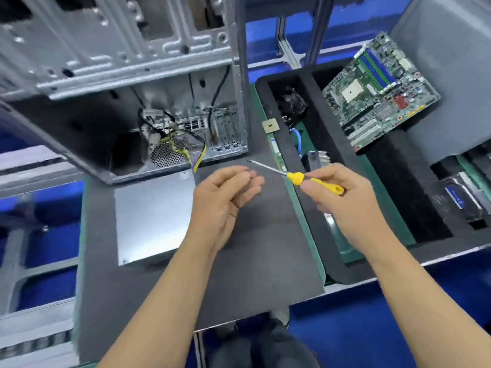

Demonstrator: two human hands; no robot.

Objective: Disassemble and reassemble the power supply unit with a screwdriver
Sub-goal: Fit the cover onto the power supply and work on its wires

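The grey metal power supply unit lies flat on the dark mat, just in front of the open computer case. Its yellow and black cables run back into the case. My right hand grips a yellow-handled screwdriver, its metal shaft pointing up and left over the mat. My left hand hovers right of the power supply with fingers loosely curled, palm turned inward, holding nothing that I can see. The screwdriver tip ends just above my left fingertips.
A black foam tray on the right holds a green motherboard, a fan, a heatsink and other parts. A small square chip rests on its left rim. Blue floor and metal framing surround the bench.
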